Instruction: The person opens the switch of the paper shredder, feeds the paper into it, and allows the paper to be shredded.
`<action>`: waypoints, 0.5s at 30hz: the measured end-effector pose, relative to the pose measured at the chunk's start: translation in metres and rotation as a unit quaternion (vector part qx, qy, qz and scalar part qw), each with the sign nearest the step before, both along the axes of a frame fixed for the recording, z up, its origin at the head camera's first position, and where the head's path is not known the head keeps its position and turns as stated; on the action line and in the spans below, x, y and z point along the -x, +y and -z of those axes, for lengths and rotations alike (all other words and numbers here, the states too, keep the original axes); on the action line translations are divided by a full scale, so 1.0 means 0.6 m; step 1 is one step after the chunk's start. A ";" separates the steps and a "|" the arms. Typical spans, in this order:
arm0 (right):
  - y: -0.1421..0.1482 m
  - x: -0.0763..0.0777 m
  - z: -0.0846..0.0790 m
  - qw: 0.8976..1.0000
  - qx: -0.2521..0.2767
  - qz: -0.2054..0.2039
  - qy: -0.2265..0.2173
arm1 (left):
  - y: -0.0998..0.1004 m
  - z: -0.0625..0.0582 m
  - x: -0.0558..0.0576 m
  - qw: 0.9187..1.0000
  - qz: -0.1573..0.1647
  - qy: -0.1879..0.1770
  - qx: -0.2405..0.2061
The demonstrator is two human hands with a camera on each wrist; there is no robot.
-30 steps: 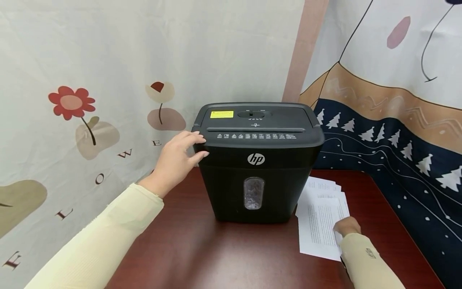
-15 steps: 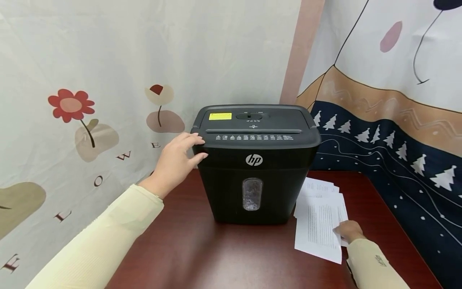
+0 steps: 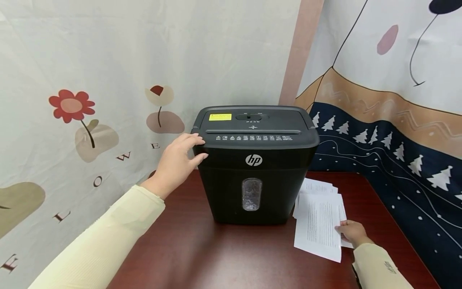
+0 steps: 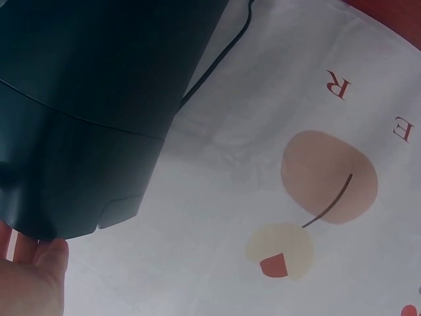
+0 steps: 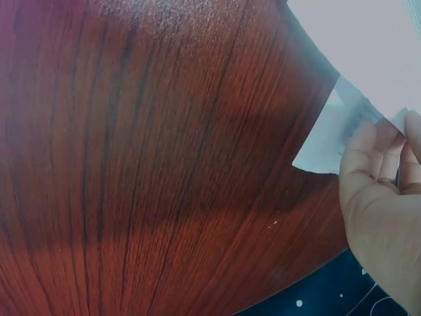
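A black HP paper shredder (image 3: 227, 184) stands upright at the back of the table, with shreds visible through its front window (image 3: 251, 194). My left hand (image 3: 177, 162) rests at the shredder's left top corner, fingertips on the lid edge and thumb against the front. In the left wrist view only part of that hand (image 4: 29, 283) shows below the dark casing. Over the paper stack, my right hand (image 3: 353, 232) pinches the right edge of a printed sheet (image 3: 314, 228) between thumb and fingers. The right wrist view shows the sheet's corner lifted above another sheet (image 5: 322, 145).
More printed papers (image 3: 317, 185) lie in a loose stack right of the shredder, partly behind it. A black cord (image 4: 220, 59) runs behind the shredder. Patterned cloth (image 3: 108, 60) hangs close behind and at the right. The table (image 3: 252, 257) is dark red wood.
My right hand has shifted slightly right and its fingers now pinch the sheet's edge. The top sheet has slid a little toward me and its edge is lifted. My left hand stays put.
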State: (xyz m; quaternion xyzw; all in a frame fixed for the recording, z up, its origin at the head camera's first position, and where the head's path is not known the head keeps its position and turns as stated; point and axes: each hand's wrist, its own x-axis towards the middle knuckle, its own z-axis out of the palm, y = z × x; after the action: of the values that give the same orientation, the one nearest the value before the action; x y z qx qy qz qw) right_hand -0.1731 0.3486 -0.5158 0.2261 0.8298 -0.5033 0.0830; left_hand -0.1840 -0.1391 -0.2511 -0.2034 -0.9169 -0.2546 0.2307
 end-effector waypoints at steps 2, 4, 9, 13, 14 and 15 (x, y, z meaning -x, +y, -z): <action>0.002 -0.001 -0.002 1.000 0.010 0.005 0.002 | 0.000 0.000 0.000 1.000 0.000 0.000 -0.002; 0.004 -0.003 -0.003 1.000 0.017 0.004 0.005 | 0.000 0.000 0.000 1.000 0.000 -0.001 -0.004; 0.012 -0.006 -0.003 1.000 0.025 -0.009 0.009 | 0.001 0.000 -0.001 1.000 -0.002 -0.006 -0.004; 0.015 -0.009 -0.008 0.999 0.036 -0.014 0.008 | 0.001 0.001 -0.002 1.000 -0.002 -0.012 -0.006; 0.016 -0.010 -0.010 0.999 0.042 -0.016 0.009 | 0.001 0.001 -0.002 1.000 -0.002 -0.013 -0.007; 0.017 -0.011 -0.012 0.999 0.047 -0.019 0.010 | 0.002 0.002 -0.003 1.000 -0.003 -0.014 -0.008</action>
State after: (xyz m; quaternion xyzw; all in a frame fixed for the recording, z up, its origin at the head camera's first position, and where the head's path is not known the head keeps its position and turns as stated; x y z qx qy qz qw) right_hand -0.1663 0.3588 -0.5089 0.2014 0.8102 -0.5422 0.0949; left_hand -0.1824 -0.1381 -0.2521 -0.1953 -0.9186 -0.2637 0.2201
